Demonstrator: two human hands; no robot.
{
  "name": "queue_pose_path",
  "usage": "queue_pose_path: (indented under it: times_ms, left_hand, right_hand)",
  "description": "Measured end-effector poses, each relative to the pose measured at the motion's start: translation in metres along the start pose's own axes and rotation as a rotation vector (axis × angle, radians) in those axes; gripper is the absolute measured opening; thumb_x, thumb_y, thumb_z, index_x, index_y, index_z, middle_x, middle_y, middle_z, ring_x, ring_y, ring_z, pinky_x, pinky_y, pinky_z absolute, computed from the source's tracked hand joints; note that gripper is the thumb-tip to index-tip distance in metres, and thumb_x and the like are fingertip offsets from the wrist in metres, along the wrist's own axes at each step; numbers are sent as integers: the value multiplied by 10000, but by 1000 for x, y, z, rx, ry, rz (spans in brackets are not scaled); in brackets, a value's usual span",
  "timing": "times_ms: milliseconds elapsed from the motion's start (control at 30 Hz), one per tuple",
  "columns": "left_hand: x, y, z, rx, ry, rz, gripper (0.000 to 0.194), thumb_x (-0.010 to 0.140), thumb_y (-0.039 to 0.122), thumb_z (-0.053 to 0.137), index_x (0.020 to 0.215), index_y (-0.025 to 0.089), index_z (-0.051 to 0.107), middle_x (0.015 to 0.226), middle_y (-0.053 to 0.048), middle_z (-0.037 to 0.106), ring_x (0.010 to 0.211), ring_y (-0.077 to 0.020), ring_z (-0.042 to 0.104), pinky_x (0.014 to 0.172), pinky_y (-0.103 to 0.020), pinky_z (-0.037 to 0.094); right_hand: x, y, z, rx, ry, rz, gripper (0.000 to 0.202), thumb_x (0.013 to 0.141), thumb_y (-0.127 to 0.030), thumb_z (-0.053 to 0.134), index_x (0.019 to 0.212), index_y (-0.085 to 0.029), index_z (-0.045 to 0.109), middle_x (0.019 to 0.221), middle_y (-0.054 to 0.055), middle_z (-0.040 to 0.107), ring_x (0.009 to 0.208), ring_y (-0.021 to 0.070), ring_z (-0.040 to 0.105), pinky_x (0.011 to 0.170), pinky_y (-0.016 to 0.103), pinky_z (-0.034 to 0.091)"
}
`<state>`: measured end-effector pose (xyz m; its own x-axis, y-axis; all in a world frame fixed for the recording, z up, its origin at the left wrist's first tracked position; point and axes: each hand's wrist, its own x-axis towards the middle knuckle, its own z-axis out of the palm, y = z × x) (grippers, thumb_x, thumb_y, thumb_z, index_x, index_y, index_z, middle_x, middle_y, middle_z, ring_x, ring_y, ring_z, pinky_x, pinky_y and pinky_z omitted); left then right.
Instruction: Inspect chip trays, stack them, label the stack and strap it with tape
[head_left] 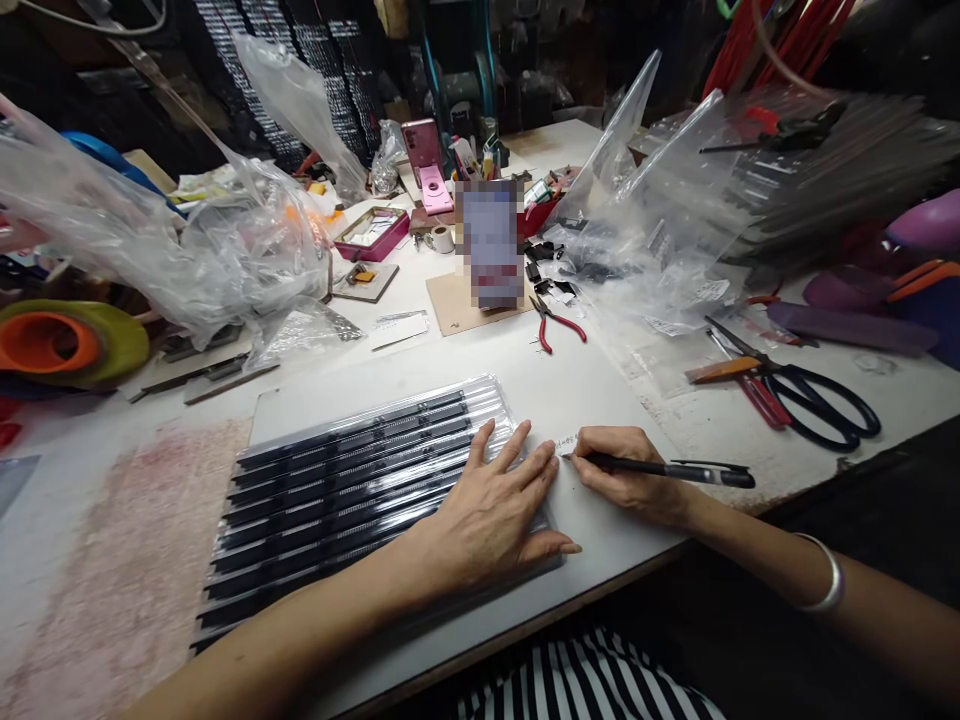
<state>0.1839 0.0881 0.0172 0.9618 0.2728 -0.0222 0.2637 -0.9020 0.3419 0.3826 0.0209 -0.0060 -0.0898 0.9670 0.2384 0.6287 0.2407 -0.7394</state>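
A black pen (667, 468) is gripped in my right hand (626, 478), its tip on the white board (600, 395) beside a short line of handwriting (568, 443). My left hand (504, 500) lies flat with fingers spread over the right end of a clear plastic tray (486, 400). Rows of long black strips (337, 490) with fine comb-like teeth lie in that tray. The left fingertips reach close to the writing. My left hand and forearm hide part of the tray's right and lower side.
Red-handled pliers (555, 325) lie beyond my hands, near a tan board (457, 305). Black-handled scissors (814, 405) are at the right. Clear plastic bags (652, 240) spread across the back. A tape reel (56, 342) stands far left, and a pink phone stand (433, 190) sits at the back.
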Motion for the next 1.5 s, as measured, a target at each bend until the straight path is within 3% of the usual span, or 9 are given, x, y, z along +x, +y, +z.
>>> queue_pose_path:
  times_ms: [933, 1167, 1367, 1500]
  left_hand:
    - [1, 0, 0, 17, 15, 5, 720, 852, 660, 288, 1347, 149, 397, 1397, -103, 432, 1362, -332, 199, 1091, -557, 34]
    - [1, -1, 0, 17, -25, 15, 729, 852, 662, 283, 1387, 170, 337, 1416, -96, 407, 1361, -350, 191, 1074, -591, 45]
    - [2, -1, -2, 36, -44, 16, 738, 848, 671, 270, 1383, 168, 341, 1408, -92, 419, 1357, -356, 197, 1072, -595, 50]
    - [2, -1, -1, 30, -36, 10, 740, 846, 673, 275, 1379, 165, 349, 1402, -90, 428, 1358, -352, 196, 1075, -588, 32]
  right_hand:
    - [0, -2, -2, -25, 15, -26, 211, 779, -128, 456, 589, -193, 391, 538, -49, 363, 502, 85, 352, 510, 235, 293]
    - [6, 2, -14, 192, 7, 199, 133, 724, -153, 493, 603, -189, 451, 530, -44, 441, 515, 95, 381, 481, 223, 312]
    - [1, 4, -12, 58, 34, 36, 175, 752, -126, 485, 600, -188, 427, 529, -59, 368, 490, 79, 346, 490, 222, 298]
    - [-1, 5, -9, 47, 24, 20, 181, 771, -122, 481, 609, -186, 433, 540, -59, 375, 497, 76, 358, 499, 217, 303]
